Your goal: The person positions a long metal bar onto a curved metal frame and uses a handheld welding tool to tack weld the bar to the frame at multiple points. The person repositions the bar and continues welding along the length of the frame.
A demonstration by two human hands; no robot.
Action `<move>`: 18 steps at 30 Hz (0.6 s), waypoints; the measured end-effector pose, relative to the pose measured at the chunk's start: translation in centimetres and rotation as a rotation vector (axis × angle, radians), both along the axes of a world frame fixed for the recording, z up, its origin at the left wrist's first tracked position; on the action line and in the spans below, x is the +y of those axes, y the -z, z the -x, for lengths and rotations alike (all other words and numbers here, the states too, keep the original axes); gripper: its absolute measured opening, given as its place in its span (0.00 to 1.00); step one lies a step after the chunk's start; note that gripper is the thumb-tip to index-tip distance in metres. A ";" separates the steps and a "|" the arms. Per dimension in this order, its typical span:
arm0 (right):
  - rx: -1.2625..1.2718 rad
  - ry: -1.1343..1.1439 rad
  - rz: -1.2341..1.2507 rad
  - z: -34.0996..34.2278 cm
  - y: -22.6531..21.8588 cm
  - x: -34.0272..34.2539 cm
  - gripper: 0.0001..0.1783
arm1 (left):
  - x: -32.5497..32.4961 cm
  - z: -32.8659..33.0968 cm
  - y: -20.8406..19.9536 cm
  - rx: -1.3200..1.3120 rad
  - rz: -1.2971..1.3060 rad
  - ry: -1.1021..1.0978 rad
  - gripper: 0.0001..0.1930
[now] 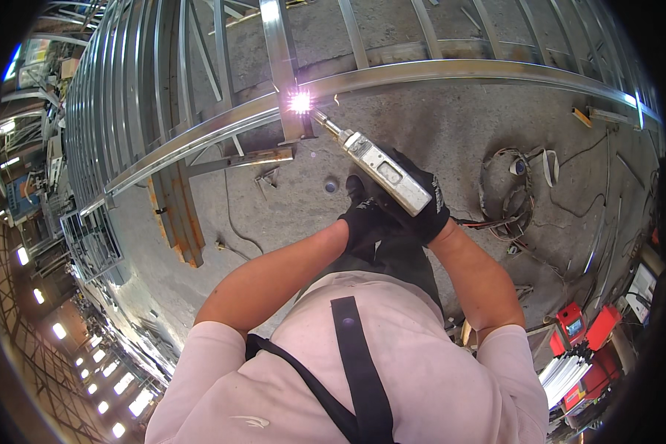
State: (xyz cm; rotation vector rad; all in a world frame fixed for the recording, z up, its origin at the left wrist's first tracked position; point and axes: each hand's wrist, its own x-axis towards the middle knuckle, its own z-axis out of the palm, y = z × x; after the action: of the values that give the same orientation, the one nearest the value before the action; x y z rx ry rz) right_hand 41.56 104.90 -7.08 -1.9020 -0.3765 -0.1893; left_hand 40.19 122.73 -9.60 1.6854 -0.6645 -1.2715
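My right hand (429, 211), in a black glove, is wrapped around a silver handheld welding gun (387, 176). The gun points up and to the left, its narrow nozzle (327, 122) close to a metal frame. A bright pinkish-white glare (300, 102) burns where an upright post (280, 55) meets the frame's long rail (422, 72), hiding the joint itself. My left hand (366, 222), also in a black glove, is below the gun and close against my right hand. Its fingers are mostly hidden, so its grip does not show.
Rusty steel channels (177, 214) lie at left under the frame, near a thin cable (233, 214). Coiled hoses and cables (507, 189) rest on the concrete floor at right. Red machines (573, 325) stand at lower right. A small cylinder (331, 184) sits near my feet.
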 end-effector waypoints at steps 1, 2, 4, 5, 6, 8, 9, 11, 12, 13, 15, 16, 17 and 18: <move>0.009 0.000 -0.015 0.0 -0.1 0.0 0.30 | -0.1 -0.1 -0.2 -0.001 0.020 -0.021 0.24; 0.000 0.000 0.004 0.0 -0.2 -0.1 0.30 | -0.2 -0.1 -0.4 -0.002 0.040 -0.043 0.24; -0.026 -0.002 0.035 0.0 -0.4 -0.1 0.30 | -0.4 -0.4 -0.9 -0.111 -0.111 0.122 0.26; -0.011 -0.004 0.040 0.0 -0.5 -0.2 0.30 | -0.5 -0.6 -1.2 -0.176 -0.156 0.247 0.27; 0.004 -0.005 0.045 0.1 -0.6 -0.2 0.29 | -0.6 -1.0 -1.4 -0.285 -0.215 0.432 0.29; 0.005 -0.007 0.056 0.1 -0.7 -0.2 0.29 | -0.8 -1.3 -1.5 -0.391 -0.296 0.630 0.36; -0.010 -0.007 0.062 0.0 -0.7 -0.2 0.29 | -1.0 -1.3 -1.3 -0.389 -0.319 0.643 0.41; -0.027 -0.004 0.061 0.0 -0.7 -0.2 0.29 | -0.9 -1.2 -0.6 -0.235 -0.318 0.532 0.48; -0.028 0.000 0.054 0.0 -0.7 -0.1 0.28 | -0.7 -1.1 -0.1 -0.083 -0.293 0.408 0.51; -0.028 0.004 0.049 0.0 -0.6 -0.1 0.28 | -0.5 -0.9 0.5 -0.024 -0.273 0.341 0.53; -0.024 0.002 0.045 0.0 -0.6 -0.1 0.28 | 0.0 -0.3 1.7 -0.288 -0.225 0.465 0.53; -0.024 0.002 0.041 0.0 -0.5 -0.1 0.28 | 0.2 -0.1 2.2 -0.262 -0.219 0.454 0.54; -0.024 0.001 0.047 0.0 -0.5 -0.1 0.28 | 0.4 0.2 2.7 -0.237 -0.213 0.444 0.56; -0.026 0.001 0.051 0.0 -0.4 -0.1 0.28 | 0.6 0.3 3.1 -0.212 -0.208 0.433 0.57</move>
State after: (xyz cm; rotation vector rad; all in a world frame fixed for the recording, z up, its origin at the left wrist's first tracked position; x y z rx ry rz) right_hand 41.55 104.78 -6.64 -1.9516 -0.4013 -0.2069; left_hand 39.89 123.30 -12.70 1.9315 -1.1015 -1.5122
